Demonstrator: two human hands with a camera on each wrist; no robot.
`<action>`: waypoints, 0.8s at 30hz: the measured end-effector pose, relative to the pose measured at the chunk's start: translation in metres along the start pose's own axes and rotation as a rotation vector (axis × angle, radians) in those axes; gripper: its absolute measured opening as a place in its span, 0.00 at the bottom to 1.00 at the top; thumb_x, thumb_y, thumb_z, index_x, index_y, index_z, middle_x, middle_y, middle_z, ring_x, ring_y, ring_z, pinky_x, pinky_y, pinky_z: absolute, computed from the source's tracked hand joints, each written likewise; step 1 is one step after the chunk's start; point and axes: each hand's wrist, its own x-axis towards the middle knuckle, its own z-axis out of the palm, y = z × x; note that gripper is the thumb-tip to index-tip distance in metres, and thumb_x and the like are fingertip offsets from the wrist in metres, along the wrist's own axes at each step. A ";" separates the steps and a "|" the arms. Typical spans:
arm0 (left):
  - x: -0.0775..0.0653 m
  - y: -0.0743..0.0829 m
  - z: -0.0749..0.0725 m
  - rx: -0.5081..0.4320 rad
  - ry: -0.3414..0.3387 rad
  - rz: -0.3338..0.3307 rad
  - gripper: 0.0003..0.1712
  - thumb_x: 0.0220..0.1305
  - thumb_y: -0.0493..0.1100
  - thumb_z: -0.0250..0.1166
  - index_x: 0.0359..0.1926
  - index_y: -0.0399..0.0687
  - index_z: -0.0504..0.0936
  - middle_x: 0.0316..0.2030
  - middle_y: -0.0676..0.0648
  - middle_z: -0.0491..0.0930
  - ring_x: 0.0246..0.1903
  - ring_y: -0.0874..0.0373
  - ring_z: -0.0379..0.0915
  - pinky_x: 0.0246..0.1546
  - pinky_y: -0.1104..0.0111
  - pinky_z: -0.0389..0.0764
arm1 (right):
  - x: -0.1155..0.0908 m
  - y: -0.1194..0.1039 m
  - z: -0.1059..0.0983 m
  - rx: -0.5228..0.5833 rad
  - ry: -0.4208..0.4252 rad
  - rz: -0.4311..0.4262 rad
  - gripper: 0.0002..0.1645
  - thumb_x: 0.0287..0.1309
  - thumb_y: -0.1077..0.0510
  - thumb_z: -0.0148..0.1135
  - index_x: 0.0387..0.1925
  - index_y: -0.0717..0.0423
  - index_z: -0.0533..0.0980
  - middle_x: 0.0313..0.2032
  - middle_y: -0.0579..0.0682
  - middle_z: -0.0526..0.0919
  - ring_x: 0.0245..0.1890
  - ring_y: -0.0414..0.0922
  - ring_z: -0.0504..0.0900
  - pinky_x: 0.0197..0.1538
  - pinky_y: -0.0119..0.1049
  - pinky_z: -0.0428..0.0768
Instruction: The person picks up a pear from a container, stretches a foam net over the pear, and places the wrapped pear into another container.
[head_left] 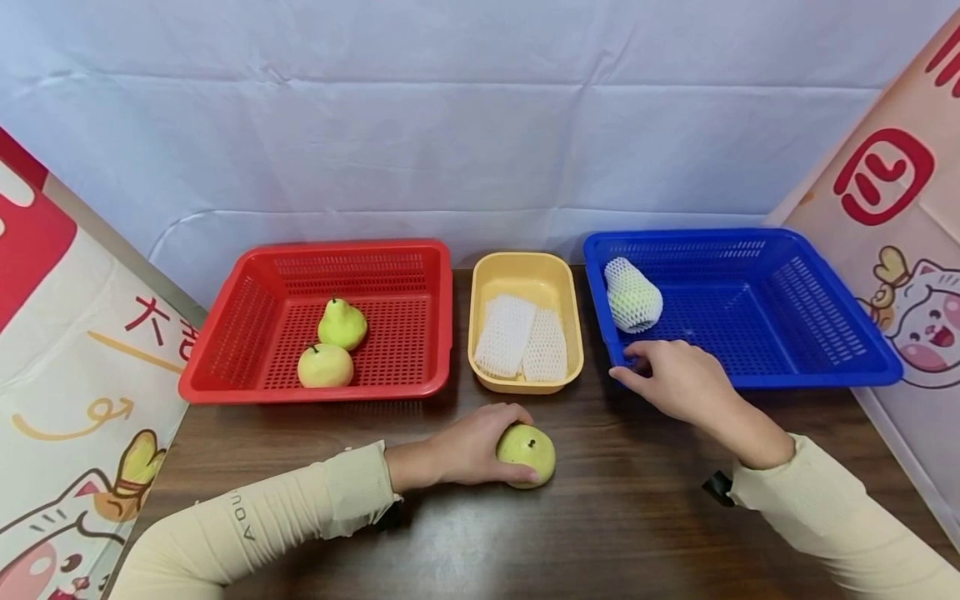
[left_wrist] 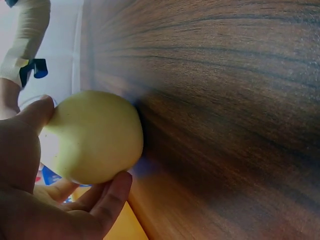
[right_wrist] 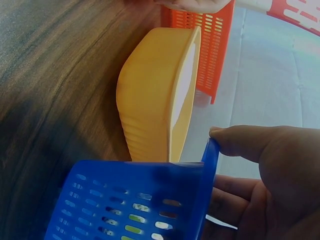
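My left hand (head_left: 472,446) holds a round yellow-green fruit (head_left: 531,454), like an apple or a round pear, on the brown table. In the left wrist view, thumb and fingers curve around opposite sides of the fruit (left_wrist: 97,137), which rests against the wood. At the near left corner of the blue basket (head_left: 795,382), my right hand (head_left: 686,379) grips the rim. The right wrist view shows the thumb (right_wrist: 240,141) at the outer edge of the rim and the fingers on its inner side. Inside that basket, a pear in a white foam net (head_left: 633,296) leans by the left wall.
A yellow tub (head_left: 525,387) with white foam nets (head_left: 506,333) stands between the baskets. On the left, the red basket (head_left: 397,390) holds a green pear (head_left: 342,323) and a round yellow-green fruit (head_left: 326,367). A pale cloth (head_left: 450,150) hangs behind.
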 end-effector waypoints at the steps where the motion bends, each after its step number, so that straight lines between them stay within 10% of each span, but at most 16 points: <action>1: 0.000 0.000 0.000 0.002 -0.002 0.001 0.33 0.54 0.58 0.78 0.55 0.49 0.78 0.50 0.52 0.81 0.49 0.60 0.74 0.47 0.71 0.75 | 0.000 0.000 0.000 0.000 0.000 0.000 0.25 0.63 0.44 0.68 0.50 0.61 0.84 0.37 0.55 0.89 0.34 0.54 0.87 0.33 0.53 0.81; 24: -0.001 0.007 -0.028 0.054 -0.163 -0.004 0.36 0.56 0.57 0.78 0.60 0.48 0.76 0.54 0.50 0.78 0.56 0.59 0.73 0.58 0.69 0.74 | 0.000 0.000 -0.001 0.010 0.002 -0.005 0.25 0.63 0.45 0.68 0.50 0.61 0.84 0.36 0.54 0.89 0.33 0.52 0.86 0.33 0.52 0.81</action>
